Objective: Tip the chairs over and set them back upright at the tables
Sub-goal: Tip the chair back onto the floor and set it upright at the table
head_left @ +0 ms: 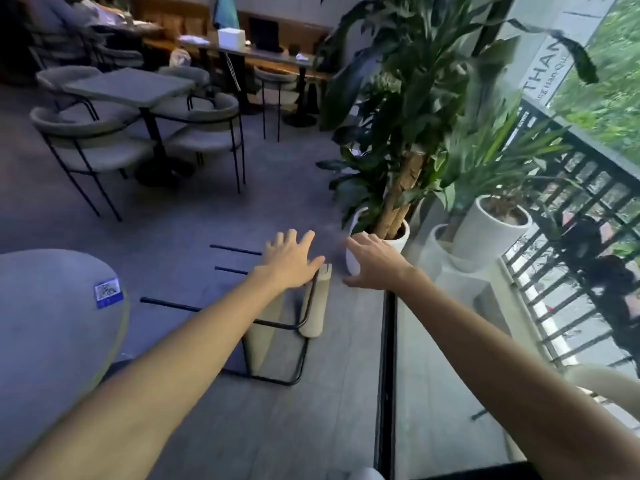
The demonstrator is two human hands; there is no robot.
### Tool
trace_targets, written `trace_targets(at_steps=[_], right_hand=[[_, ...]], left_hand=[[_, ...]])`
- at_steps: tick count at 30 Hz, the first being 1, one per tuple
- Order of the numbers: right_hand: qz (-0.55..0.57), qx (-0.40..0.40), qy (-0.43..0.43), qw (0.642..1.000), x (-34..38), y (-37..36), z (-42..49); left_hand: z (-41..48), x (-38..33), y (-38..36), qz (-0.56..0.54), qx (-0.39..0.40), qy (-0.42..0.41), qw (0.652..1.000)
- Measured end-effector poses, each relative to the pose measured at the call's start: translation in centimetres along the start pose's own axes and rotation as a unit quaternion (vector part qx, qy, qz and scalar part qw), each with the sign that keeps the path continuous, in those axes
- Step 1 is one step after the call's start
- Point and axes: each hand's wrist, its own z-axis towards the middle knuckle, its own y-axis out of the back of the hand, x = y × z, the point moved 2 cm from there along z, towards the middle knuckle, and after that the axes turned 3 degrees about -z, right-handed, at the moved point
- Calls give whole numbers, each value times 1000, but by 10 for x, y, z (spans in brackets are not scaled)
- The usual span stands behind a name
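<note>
Chair (313, 306) is lying tipped, legs pointing left; left hand (291, 261) and right hand (374, 265) are hovering near it, fingers spread, holding nothing.

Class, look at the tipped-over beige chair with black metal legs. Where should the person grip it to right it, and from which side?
Grip the curved beige backrest from the person's right, near the left hand. The black legs lie pointing away towards the round grey table, so lifting the backrest should pivot the chair upright.
</note>
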Motion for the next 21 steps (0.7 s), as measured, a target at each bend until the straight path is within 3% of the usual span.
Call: trace_targets(at_steps=[10, 17, 21], right_hand=[[-7, 76, 37, 996, -122, -104, 181], [-23, 152, 85, 984, -174, -233, 264], [-37, 173, 98, 979, -185, -314, 295]], left_hand=[[181, -3, -109, 0, 83, 102, 991], [259, -2, -226, -14, 106, 160, 981], [291, 16, -302, -18, 158, 185, 970]])
